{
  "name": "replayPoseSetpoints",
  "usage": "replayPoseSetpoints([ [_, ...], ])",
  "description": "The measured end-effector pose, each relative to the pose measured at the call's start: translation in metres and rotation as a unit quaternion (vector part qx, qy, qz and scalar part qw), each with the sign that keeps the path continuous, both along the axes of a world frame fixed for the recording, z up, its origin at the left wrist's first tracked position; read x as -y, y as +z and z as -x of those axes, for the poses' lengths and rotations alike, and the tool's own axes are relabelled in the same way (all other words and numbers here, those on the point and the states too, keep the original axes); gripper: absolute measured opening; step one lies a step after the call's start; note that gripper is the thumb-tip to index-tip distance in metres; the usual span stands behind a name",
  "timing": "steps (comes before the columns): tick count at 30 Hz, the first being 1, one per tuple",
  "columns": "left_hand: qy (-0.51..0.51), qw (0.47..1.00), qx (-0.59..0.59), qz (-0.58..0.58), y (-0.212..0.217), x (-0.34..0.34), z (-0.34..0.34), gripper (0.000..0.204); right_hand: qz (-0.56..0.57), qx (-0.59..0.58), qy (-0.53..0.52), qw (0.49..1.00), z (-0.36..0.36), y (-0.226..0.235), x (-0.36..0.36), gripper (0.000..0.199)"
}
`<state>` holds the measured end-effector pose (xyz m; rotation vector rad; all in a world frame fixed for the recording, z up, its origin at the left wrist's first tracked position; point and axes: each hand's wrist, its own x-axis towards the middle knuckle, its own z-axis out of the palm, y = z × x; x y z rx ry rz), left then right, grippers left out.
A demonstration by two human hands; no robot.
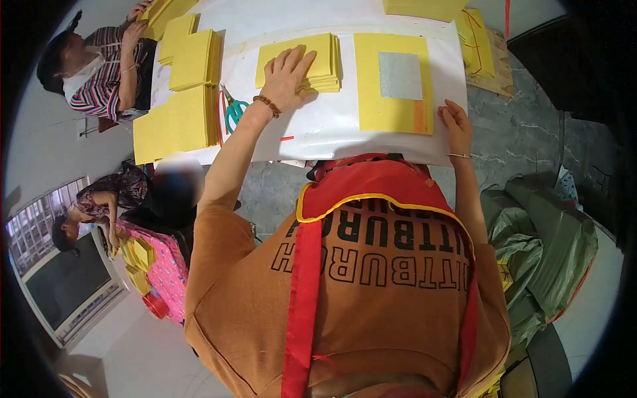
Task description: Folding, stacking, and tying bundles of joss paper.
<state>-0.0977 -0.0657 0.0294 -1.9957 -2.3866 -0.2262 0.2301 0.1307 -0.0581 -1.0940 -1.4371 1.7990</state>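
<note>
Head view | left hand (286,74) lying flat, fingers spread, pressing on the yellow paper stack (300,61) mid-bench (318,126) | right hand (456,125) resting open, pinning the single yellow sheet (393,83) at its near corner | looks like sheet-pulling; next probably needs sliding one off.

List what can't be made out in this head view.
- Left hand: palm side hidden, pressed flat on the yellow paper stack.
- Right hand: fingertips on the yellow sheet; grip unclear.
- Scissors: blades partly under paper stacks.
- Top stack: cut by frame edge.
</note>
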Motion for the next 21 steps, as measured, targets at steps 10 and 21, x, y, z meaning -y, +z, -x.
replayPoseSetpoints([
  [10,-0.125,0.979,0.133,-0.094,-0.022,-0.005,-0.113,0.043,0.002,0.008,0.017,1.0,-0.014,0.002,0.003,0.029],
  [21,-0.123,0.988,0.033,-0.089,-0.099,-0.026,-0.123,0.046,-0.12,0.106,0.028,0.987,0.007,0.0,-0.003,0.033],
])
